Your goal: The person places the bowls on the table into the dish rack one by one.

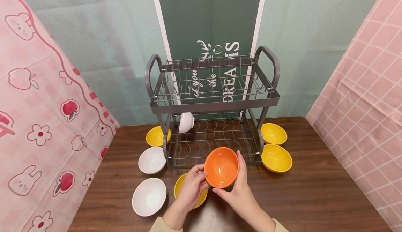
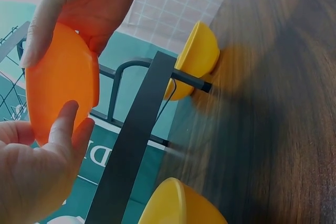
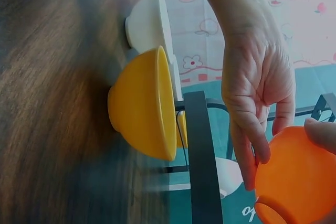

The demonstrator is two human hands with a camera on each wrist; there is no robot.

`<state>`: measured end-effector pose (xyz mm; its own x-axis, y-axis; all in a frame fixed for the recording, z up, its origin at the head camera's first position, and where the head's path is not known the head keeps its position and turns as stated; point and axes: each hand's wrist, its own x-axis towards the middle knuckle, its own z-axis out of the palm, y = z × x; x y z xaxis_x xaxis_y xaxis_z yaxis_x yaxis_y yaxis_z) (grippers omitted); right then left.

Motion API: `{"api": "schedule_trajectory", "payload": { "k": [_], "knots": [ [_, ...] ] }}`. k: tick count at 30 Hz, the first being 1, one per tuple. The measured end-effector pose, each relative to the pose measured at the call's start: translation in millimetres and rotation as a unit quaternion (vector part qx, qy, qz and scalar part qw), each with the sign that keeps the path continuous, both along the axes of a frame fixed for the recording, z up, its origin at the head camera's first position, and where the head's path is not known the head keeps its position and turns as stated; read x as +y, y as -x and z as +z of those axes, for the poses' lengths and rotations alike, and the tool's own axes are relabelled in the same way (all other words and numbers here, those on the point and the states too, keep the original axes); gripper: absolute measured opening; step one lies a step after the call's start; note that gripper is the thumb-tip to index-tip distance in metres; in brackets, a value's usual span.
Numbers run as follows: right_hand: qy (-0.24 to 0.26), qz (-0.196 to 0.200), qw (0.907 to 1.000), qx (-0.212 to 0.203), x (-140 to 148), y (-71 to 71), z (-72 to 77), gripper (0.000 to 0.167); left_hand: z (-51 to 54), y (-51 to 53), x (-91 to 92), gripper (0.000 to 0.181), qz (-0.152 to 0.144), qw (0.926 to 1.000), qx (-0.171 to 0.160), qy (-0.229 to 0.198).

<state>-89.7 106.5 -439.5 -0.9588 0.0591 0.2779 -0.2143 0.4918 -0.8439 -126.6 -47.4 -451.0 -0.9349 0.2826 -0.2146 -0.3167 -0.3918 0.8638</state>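
An orange bowl (image 1: 221, 167) is held in the air before the dish rack (image 1: 216, 103), its inside facing up toward the head camera. My left hand (image 1: 192, 186) holds the bowl's left side, with fingertips on its outside in the left wrist view. On the opposite side, my right hand (image 1: 240, 190) grips the bowl between thumb and fingers. Beneath the left hand, a yellow bowl (image 1: 201, 200) stands on the table, partly hidden. Inside the rack's lower tier, a white bowl (image 1: 187, 122) stands tipped on its side at the left.
Left of the rack are a yellow bowl (image 1: 157, 136) and two white bowls, one nearer (image 1: 149, 197) and one farther (image 1: 152, 160). Two yellow bowls, one nearer (image 1: 277, 158) and one farther (image 1: 274, 133), stand at its right. Fabric walls enclose the wooden table (image 1: 323, 190).
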Motion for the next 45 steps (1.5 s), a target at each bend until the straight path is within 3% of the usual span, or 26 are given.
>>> {"api": "schedule_trajectory", "payload": {
  "k": [12, 16, 19, 22, 27, 30, 33, 35, 37, 40, 42, 45],
  "knots": [
    [-0.041, -0.013, 0.9976, 0.054, -1, 8.7, 0.6, 0.122, -0.3, 2.6, -5.9, 0.042, -0.006, 0.9990, 0.034, 0.030],
    [-0.028, -0.017, 0.9983, 0.047, 1, 12.5, 1.5, 0.120, -1.5, 3.6, -6.4, 0.046, -0.014, 0.9951, 0.058, 0.080],
    [-0.025, -0.020, 0.9987, 0.039, 3, 15.1, 2.7, 0.119, -2.3, 3.9, -6.7, 0.049, -0.010, 0.9854, 0.092, 0.143],
    [-0.026, -0.020, 0.9988, 0.037, 4, 17.0, 3.6, 0.119, -1.9, 4.0, -7.3, 0.049, 0.016, 0.9757, 0.120, 0.183],
    [-0.020, -0.016, 0.9990, 0.038, 4, 19.1, 5.2, 0.119, -0.7, 9.6, -13.5, 0.038, 0.104, 0.9652, 0.150, 0.187],
    [-0.020, -0.015, 0.9990, 0.037, 4, 21.0, 6.1, 0.120, 0.2, 17.5, -23.3, 0.029, 0.166, 0.9501, 0.171, 0.202],
    [-0.023, -0.014, 0.9988, 0.041, 4, 23.6, 6.8, 0.120, 1.7, 28.2, -36.2, 0.022, 0.235, 0.9258, 0.192, 0.226],
    [-0.026, -0.014, 0.9986, 0.043, 4, 25.1, 7.5, 0.121, 2.3, 37.1, -45.2, 0.019, 0.284, 0.9021, 0.209, 0.249],
    [-0.026, -0.014, 0.9985, 0.047, 3, 26.4, 8.3, 0.121, 2.7, 46.9, -53.9, 0.018, 0.328, 0.8732, 0.225, 0.281],
    [-0.030, -0.015, 0.9982, 0.049, 3, 28.4, 8.8, 0.121, 1.8, 62.3, -65.7, 0.022, 0.370, 0.8366, 0.230, 0.333],
    [-0.031, -0.015, 0.9980, 0.052, 2, 30.4, 8.7, 0.121, 1.3, 72.2, -72.0, 0.026, 0.373, 0.8299, 0.217, 0.354],
    [-0.036, -0.015, 0.9977, 0.054, 2, 33.7, 8.5, 0.120, 0.7, 85.5, -77.2, 0.032, 0.350, 0.8385, 0.188, 0.373]
  ]
}}
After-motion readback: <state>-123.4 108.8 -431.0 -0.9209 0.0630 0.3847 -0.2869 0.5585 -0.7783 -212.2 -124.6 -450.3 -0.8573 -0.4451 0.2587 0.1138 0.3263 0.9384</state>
